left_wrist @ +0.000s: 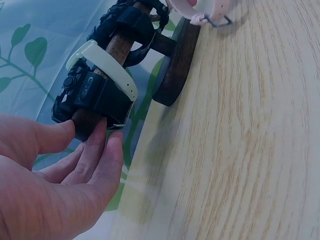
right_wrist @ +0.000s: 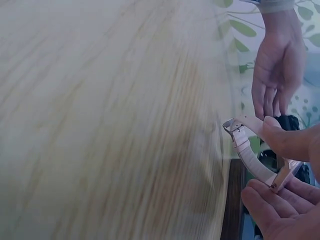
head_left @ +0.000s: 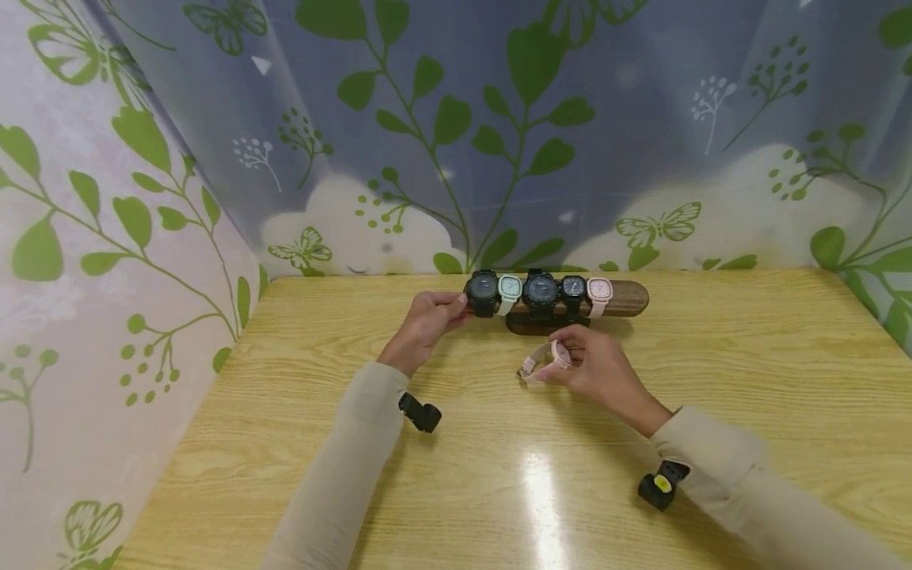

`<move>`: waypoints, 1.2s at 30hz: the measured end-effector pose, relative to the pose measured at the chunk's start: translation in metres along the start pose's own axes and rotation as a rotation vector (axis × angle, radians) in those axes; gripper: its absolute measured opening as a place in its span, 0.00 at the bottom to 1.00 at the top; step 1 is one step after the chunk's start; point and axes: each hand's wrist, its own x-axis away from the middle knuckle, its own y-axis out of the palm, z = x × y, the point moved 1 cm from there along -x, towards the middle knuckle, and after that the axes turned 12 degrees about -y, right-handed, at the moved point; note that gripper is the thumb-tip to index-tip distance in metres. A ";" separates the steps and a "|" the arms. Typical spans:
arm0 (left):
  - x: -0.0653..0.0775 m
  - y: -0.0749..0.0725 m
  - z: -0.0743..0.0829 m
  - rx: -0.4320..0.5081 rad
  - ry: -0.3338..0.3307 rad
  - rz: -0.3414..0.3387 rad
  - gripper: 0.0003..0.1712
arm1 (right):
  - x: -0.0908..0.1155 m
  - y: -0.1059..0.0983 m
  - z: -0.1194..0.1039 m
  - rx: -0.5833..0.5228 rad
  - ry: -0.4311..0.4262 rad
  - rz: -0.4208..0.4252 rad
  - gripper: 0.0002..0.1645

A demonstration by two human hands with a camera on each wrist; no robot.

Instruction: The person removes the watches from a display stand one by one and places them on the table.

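My left hand pinches the left end of a dark wooden watch stand, thumb on one side and fingers beneath in the left wrist view. My right hand holds a pink wristwatch by its case, just in front of the stand. Its strap is buckled into a loop, the buckle pointing away from the fingers. Along the bar sit, from the left, a chunky black watch, a mint green watch, another chunky black watch, a smaller black watch and a second pink watch.
The stand's rounded base rests near the back edge of a light wood table. Behind and to the left hangs leaf-and-butterfly patterned fabric. Small black cameras are strapped at both wrists. The bar's right end carries no watch.
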 end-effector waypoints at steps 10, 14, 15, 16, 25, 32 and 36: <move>0.000 0.000 0.000 -0.006 0.002 0.003 0.20 | -0.007 0.016 -0.006 -0.002 0.022 -0.014 0.31; 0.001 0.000 -0.001 -0.009 0.005 0.003 0.20 | -0.010 0.020 -0.006 -0.009 0.015 -0.007 0.31; 0.001 0.000 -0.001 -0.009 0.006 0.002 0.20 | -0.010 0.021 -0.006 -0.010 0.010 -0.003 0.31; 0.001 0.000 -0.001 -0.008 0.006 0.001 0.20 | -0.011 0.023 -0.006 -0.008 0.004 0.000 0.31; 0.000 0.000 -0.001 0.006 0.001 0.008 0.20 | -0.013 0.030 -0.007 0.001 0.020 -0.008 0.31; 0.000 0.001 -0.001 0.010 -0.001 0.011 0.20 | -0.016 0.031 -0.009 0.064 0.036 -0.013 0.31; 0.000 0.001 -0.001 0.010 -0.003 0.011 0.20 | -0.017 0.033 -0.009 0.108 0.039 -0.027 0.28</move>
